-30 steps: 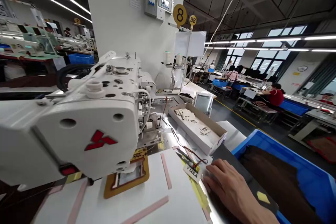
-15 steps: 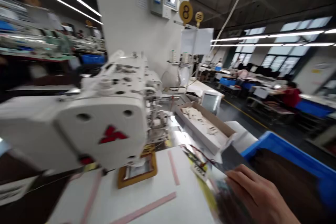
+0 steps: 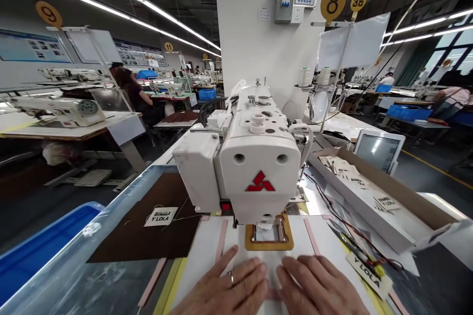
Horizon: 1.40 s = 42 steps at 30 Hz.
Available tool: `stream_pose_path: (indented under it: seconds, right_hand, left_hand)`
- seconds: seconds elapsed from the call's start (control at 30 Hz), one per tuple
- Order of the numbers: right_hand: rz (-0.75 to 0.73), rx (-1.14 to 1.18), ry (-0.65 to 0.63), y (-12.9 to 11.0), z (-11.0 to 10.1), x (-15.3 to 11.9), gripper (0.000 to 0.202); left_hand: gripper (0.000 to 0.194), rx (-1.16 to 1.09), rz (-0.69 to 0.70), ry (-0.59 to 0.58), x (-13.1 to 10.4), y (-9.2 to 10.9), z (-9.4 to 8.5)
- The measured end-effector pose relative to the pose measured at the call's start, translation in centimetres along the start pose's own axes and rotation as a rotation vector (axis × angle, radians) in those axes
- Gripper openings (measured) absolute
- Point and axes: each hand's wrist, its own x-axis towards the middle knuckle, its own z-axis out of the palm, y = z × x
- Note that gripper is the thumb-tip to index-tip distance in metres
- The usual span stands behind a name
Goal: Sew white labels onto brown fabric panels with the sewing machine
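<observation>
My left hand (image 3: 232,285), with a ring on one finger, lies flat on a white board (image 3: 207,248) with its fingers stretched out. Beside it, my right hand (image 3: 316,283) rests flat on the same board, fingers extended. Pink tape strips (image 3: 311,237) mark the board. Just beyond my fingertips is the yellow-brown frame (image 3: 269,245) under the head of a white sewing machine (image 3: 258,177). To the left lies a dark brown fabric piece (image 3: 129,236) carrying a cream printed label (image 3: 161,216). Right of my right hand are another label (image 3: 369,275) and scissors (image 3: 347,238).
A long cardboard box (image 3: 424,221) of printed labels stands at the right, near a tablet-like screen (image 3: 380,152). At the lower left is a blue bin (image 3: 55,236). Thread cones (image 3: 305,76) stand behind the machine. A person (image 3: 133,91) sits at the far left.
The view has swung left. My right hand has moved from beside the label and scissors onto the white board. My left hand has come into view there.
</observation>
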Motion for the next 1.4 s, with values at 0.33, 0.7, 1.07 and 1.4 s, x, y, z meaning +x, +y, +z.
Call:
stream_pose_path:
  seconds: [0.33,0.7,1.07,1.4]
  right_hand:
    - [-0.054,-0.065,-0.12,1.2,1.7,-2.0,0.039]
    - [-0.058,-0.063,-0.108,1.7,2.0,-1.7,0.039]
    - [-0.136,-0.244,-0.102,1.7,2.9,-1.7,0.047]
    - [-0.084,-0.137,0.001,0.3,4.8,0.2,0.041]
  left_hand:
    - [0.075,-0.12,-0.17,0.071,-0.3,-1.1,0.9]
    - [0.082,-0.123,-0.211,0.044,-0.5,-1.4,1.5]
    - [0.079,0.062,-0.102,0.061,-0.6,-2.2,2.7]
    - [0.087,-0.008,-0.107,0.1,-1.0,-2.3,2.9]
